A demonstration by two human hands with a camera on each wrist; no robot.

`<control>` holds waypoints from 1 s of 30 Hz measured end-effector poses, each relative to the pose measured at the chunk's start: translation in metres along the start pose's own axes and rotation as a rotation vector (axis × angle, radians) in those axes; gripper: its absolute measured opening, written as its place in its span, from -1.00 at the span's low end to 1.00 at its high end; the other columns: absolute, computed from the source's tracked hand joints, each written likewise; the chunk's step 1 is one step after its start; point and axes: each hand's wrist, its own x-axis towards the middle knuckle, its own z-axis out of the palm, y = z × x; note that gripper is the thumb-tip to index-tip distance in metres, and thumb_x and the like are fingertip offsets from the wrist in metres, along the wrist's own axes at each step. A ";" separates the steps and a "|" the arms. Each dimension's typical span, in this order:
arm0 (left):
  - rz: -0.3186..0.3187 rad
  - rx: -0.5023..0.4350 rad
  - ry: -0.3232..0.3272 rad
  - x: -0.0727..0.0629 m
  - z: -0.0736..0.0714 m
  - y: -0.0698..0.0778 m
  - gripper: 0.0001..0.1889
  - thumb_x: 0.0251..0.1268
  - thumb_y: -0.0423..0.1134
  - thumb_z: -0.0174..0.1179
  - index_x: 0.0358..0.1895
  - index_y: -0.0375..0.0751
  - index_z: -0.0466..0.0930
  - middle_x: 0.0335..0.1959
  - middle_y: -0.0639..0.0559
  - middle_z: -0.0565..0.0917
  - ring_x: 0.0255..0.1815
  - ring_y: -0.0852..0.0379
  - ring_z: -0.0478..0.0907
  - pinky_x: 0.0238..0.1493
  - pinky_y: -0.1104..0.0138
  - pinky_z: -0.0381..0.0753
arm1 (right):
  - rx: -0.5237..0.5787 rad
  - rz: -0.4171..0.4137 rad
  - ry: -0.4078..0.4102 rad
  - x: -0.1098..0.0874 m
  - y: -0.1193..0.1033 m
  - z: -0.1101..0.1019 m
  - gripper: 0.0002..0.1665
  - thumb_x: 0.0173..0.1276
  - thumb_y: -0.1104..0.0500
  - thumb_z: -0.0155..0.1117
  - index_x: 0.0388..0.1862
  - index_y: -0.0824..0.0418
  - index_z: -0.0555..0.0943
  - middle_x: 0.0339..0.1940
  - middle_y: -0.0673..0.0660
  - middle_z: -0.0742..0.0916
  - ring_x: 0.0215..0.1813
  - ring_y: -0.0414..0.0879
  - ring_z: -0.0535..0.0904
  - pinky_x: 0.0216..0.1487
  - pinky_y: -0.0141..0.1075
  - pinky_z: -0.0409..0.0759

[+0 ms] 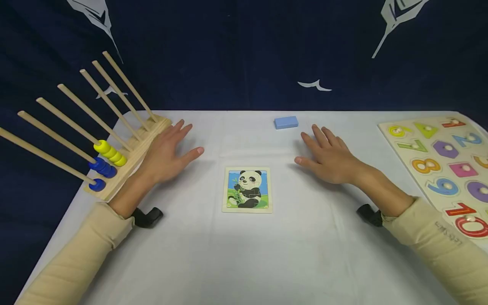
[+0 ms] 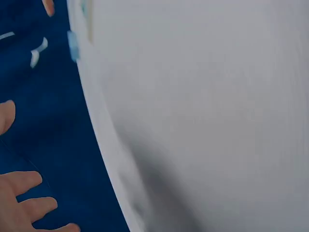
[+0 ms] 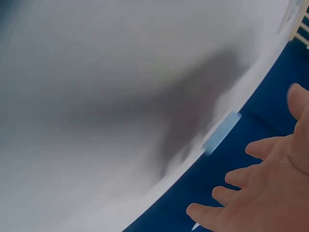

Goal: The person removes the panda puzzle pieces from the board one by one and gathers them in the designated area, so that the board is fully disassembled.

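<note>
Both hands are held over the white table with fingers spread and nothing in them. My left hand point(image 1: 165, 153) is at the left, beside the wooden bead rack point(image 1: 142, 146), and overlaps its base in the head view. My right hand point(image 1: 329, 159) is on the other side, just below a small blue block point(image 1: 286, 122). Midway between the hands lies a square panda puzzle point(image 1: 248, 189), its picture whole inside a pale wooden frame. In the right wrist view the fingers point(image 3: 241, 176) extend loosely, with the hand's shadow on the cloth.
Tall pegs rise from the rack, with yellow beads point(image 1: 110, 152) and blue beads point(image 1: 103, 167) low on some. A number and shape board point(image 1: 409, 146) with knobbed pieces lies at the right edge. A dark blue curtain point(image 1: 244, 55) hangs behind the white tablecloth point(image 1: 244, 258).
</note>
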 end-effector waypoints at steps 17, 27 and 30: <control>-0.044 -0.596 -0.254 -0.038 0.036 0.051 -0.49 0.15 -0.17 0.43 0.21 -0.17 0.62 0.34 -0.08 0.47 0.42 -0.07 0.26 0.40 -0.02 0.16 | 0.387 -0.229 0.108 0.011 -0.091 0.025 -0.49 0.29 0.17 0.40 0.20 0.32 0.60 -0.02 0.22 0.59 -0.03 0.07 0.46 0.02 -0.08 0.43; 0.096 -0.319 -0.419 -0.045 0.039 0.053 -0.39 0.22 -0.07 0.38 0.35 -0.06 0.51 0.54 -0.15 0.16 0.53 -0.25 -0.09 0.34 -0.25 0.06 | 0.494 -0.235 -0.044 0.038 -0.107 0.031 -0.52 0.34 0.19 0.32 0.20 0.34 0.58 -0.11 0.15 0.63 -0.08 0.01 0.47 -0.01 -0.14 0.45; 0.125 -0.248 -0.389 -0.046 0.043 0.054 -0.43 0.23 -0.07 0.37 0.33 -0.04 0.54 0.53 -0.15 0.17 0.51 -0.23 -0.04 0.33 -0.25 0.06 | 0.497 -0.244 -0.077 0.044 -0.107 0.031 -0.51 0.33 0.22 0.30 0.21 0.38 0.56 -0.11 0.17 0.62 -0.09 0.02 0.47 -0.01 -0.14 0.45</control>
